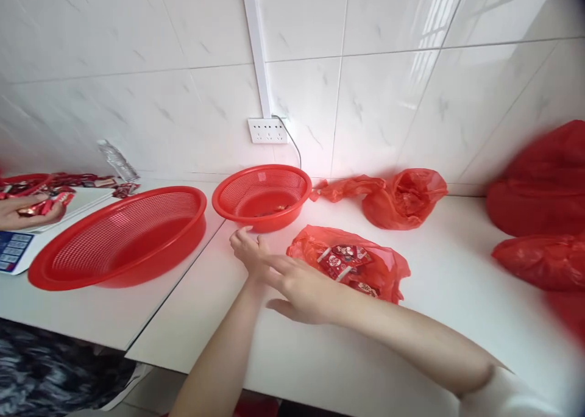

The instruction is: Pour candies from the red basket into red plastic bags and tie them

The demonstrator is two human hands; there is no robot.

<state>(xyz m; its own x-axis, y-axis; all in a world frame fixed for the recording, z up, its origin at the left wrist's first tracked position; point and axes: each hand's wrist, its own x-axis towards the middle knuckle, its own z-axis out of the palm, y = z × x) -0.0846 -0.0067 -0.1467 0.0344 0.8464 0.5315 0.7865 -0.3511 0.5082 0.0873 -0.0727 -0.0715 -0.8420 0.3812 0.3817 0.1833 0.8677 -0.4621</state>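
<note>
My left hand (250,252) is over the white table in front of the small red basket (261,219), its fingers apart and nothing visible in it. Across its wrist lies my right hand (301,289), fingers spread, also holding nothing that shows. Just beyond my right hand and forearm, an open red plastic bag (388,270) lies on the table with several red wrapped packets (350,255) inside. A few small items rest at the bottom of the small basket.
A larger red basket (132,240) stands at the left. Beyond it, another person's hands (31,213) hold red packets over a scale (16,249). A clear bottle (117,160) leans by the wall. Red bags (402,200) sit at the back; filled red bags (539,188) are at right.
</note>
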